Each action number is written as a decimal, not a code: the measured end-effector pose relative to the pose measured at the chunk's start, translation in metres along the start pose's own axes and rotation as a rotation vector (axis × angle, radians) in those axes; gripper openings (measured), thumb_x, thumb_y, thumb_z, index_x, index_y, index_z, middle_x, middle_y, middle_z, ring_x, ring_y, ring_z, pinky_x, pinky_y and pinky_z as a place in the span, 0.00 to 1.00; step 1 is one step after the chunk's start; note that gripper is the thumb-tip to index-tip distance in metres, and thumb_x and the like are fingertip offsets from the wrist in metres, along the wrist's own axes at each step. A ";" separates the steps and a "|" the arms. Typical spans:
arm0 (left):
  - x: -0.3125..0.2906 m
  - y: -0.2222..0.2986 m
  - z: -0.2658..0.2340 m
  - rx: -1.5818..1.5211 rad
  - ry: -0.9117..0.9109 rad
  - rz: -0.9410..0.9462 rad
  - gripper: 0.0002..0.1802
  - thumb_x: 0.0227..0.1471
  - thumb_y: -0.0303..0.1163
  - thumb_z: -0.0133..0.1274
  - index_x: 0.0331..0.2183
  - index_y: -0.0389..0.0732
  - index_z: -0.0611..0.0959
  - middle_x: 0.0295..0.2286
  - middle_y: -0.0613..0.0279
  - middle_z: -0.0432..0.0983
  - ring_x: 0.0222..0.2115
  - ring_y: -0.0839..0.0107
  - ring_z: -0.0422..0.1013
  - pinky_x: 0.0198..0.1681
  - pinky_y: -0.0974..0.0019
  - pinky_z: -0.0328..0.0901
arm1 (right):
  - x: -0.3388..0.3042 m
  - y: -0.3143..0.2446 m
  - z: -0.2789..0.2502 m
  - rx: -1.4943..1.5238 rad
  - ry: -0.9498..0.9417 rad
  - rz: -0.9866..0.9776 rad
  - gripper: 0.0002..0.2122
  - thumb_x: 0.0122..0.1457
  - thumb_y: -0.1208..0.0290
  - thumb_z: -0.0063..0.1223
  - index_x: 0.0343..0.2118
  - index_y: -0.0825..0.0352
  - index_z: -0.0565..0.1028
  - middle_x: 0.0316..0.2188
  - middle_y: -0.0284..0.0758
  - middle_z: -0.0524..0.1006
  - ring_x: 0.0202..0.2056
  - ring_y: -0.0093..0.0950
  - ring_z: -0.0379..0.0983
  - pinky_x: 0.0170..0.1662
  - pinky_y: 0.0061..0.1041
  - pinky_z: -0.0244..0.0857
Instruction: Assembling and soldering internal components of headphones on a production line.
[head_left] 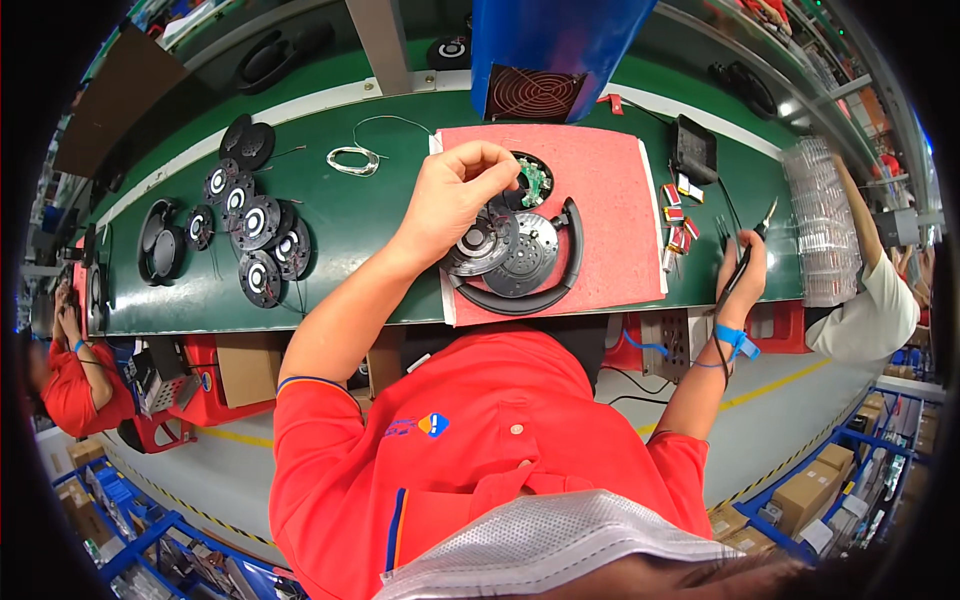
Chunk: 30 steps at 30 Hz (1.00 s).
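Observation:
A pair of black over-ear headphones lies on the pink mat, its ear cups opened up. Round speaker plates rest inside the headband's curve, and a green circuit board shows in the far cup. My left hand is closed in a pinch beside that board; whatever is between the fingertips is hidden. Off to the right of the mat, my right hand grips a soldering iron, its metal tip pointing away from me. A thin forked tool, probably tweezers, also sticks out of this hand.
Several speaker plates and another headset lie on the green table at left, near a coil of wire. Small batteries and a black tray sit right of the mat. Stacked clear trays stand farther right, beside a co-worker's arm.

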<state>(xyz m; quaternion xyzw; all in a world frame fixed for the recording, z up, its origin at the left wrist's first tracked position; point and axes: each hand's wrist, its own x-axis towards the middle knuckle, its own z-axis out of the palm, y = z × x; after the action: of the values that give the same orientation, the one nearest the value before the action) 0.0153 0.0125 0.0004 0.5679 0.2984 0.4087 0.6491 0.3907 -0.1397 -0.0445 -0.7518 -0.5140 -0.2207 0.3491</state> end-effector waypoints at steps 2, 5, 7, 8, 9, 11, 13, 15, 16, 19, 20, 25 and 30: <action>0.000 0.000 0.003 0.005 0.002 -0.005 0.07 0.53 0.29 0.54 0.31 0.35 0.80 0.26 0.68 0.75 0.28 0.83 0.69 0.35 0.78 0.63 | 0.005 -0.031 0.005 0.135 0.046 -0.060 0.12 0.49 0.81 0.57 0.38 0.66 0.73 0.33 0.39 0.76 0.36 0.35 0.73 0.41 0.28 0.66; -0.002 0.002 0.007 0.028 0.002 0.014 0.07 0.52 0.29 0.55 0.31 0.34 0.80 0.26 0.68 0.75 0.28 0.83 0.69 0.33 0.78 0.64 | 0.004 -0.097 0.013 0.461 0.002 -0.122 0.13 0.49 0.84 0.56 0.39 0.66 0.71 0.38 0.39 0.77 0.39 0.29 0.74 0.44 0.25 0.66; -0.005 0.003 0.010 0.047 -0.006 0.034 0.06 0.52 0.28 0.55 0.31 0.34 0.80 0.25 0.68 0.76 0.28 0.83 0.69 0.32 0.78 0.64 | -0.001 -0.146 0.018 0.710 -0.086 -0.179 0.14 0.48 0.85 0.57 0.39 0.66 0.70 0.37 0.38 0.77 0.39 0.28 0.74 0.44 0.24 0.66; -0.007 0.004 0.009 0.098 -0.010 0.043 0.06 0.52 0.27 0.54 0.31 0.34 0.80 0.26 0.67 0.76 0.28 0.82 0.70 0.34 0.78 0.64 | -0.003 -0.167 0.023 0.830 -0.147 -0.214 0.15 0.47 0.86 0.58 0.39 0.66 0.70 0.36 0.38 0.78 0.39 0.27 0.74 0.43 0.24 0.66; -0.008 0.005 0.010 0.145 -0.019 0.053 0.06 0.53 0.27 0.53 0.31 0.34 0.80 0.27 0.66 0.76 0.29 0.81 0.70 0.36 0.77 0.64 | -0.002 -0.186 0.028 0.900 -0.153 -0.249 0.16 0.47 0.86 0.59 0.39 0.66 0.70 0.36 0.38 0.78 0.38 0.27 0.74 0.42 0.24 0.66; -0.009 0.001 0.011 0.156 -0.019 0.082 0.05 0.52 0.27 0.55 0.31 0.35 0.81 0.25 0.69 0.76 0.27 0.83 0.69 0.33 0.78 0.63 | -0.003 -0.210 0.035 1.013 -0.208 -0.223 0.16 0.47 0.86 0.59 0.39 0.67 0.69 0.35 0.37 0.78 0.36 0.25 0.74 0.39 0.22 0.67; -0.010 0.000 0.012 0.154 -0.008 0.105 0.05 0.50 0.27 0.57 0.30 0.35 0.81 0.25 0.70 0.76 0.26 0.84 0.69 0.30 0.78 0.62 | -0.003 -0.221 0.043 1.086 -0.264 -0.156 0.15 0.49 0.86 0.58 0.39 0.67 0.68 0.33 0.36 0.77 0.33 0.21 0.74 0.35 0.18 0.67; -0.009 0.000 0.011 0.219 -0.001 0.148 0.05 0.49 0.27 0.57 0.29 0.35 0.81 0.25 0.69 0.75 0.27 0.83 0.69 0.30 0.78 0.62 | -0.003 -0.227 0.042 1.117 -0.274 -0.125 0.15 0.49 0.86 0.58 0.39 0.67 0.68 0.32 0.36 0.77 0.32 0.21 0.74 0.35 0.18 0.67; -0.009 -0.001 0.010 0.282 0.010 0.191 0.06 0.49 0.27 0.57 0.29 0.34 0.81 0.26 0.68 0.75 0.27 0.83 0.69 0.31 0.77 0.62 | -0.003 -0.229 0.042 1.149 -0.288 -0.095 0.14 0.50 0.86 0.57 0.38 0.67 0.68 0.31 0.36 0.76 0.32 0.20 0.73 0.34 0.18 0.67; -0.010 0.003 0.010 0.275 0.015 0.168 0.06 0.48 0.27 0.58 0.29 0.34 0.81 0.27 0.66 0.75 0.28 0.81 0.69 0.32 0.76 0.63 | -0.004 -0.230 0.047 1.181 -0.284 -0.099 0.14 0.50 0.86 0.56 0.38 0.66 0.67 0.32 0.35 0.75 0.31 0.20 0.72 0.34 0.17 0.65; -0.010 0.002 0.010 0.272 0.023 0.169 0.06 0.48 0.27 0.58 0.29 0.34 0.81 0.27 0.66 0.75 0.28 0.81 0.69 0.32 0.76 0.63 | -0.005 -0.230 0.049 1.191 -0.280 -0.098 0.14 0.51 0.87 0.55 0.38 0.66 0.67 0.32 0.35 0.75 0.31 0.20 0.72 0.34 0.17 0.65; -0.009 0.002 0.010 0.113 0.003 0.099 0.06 0.50 0.27 0.57 0.30 0.35 0.81 0.27 0.68 0.76 0.28 0.83 0.69 0.32 0.77 0.64 | -0.006 -0.229 0.053 1.188 -0.277 -0.133 0.14 0.51 0.87 0.55 0.39 0.66 0.67 0.32 0.35 0.75 0.32 0.20 0.71 0.34 0.17 0.65; -0.008 0.000 0.011 0.123 0.006 0.117 0.05 0.51 0.27 0.56 0.31 0.35 0.81 0.26 0.69 0.77 0.27 0.83 0.69 0.32 0.78 0.64 | -0.007 -0.225 0.058 1.245 -0.271 -0.150 0.15 0.51 0.88 0.54 0.40 0.67 0.66 0.32 0.36 0.74 0.31 0.20 0.71 0.35 0.18 0.65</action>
<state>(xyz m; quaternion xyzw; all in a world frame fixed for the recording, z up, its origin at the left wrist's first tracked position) 0.0209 0.0001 0.0018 0.6218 0.2912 0.4284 0.5873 0.1777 -0.0494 -0.0208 -0.3915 -0.6369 0.1922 0.6357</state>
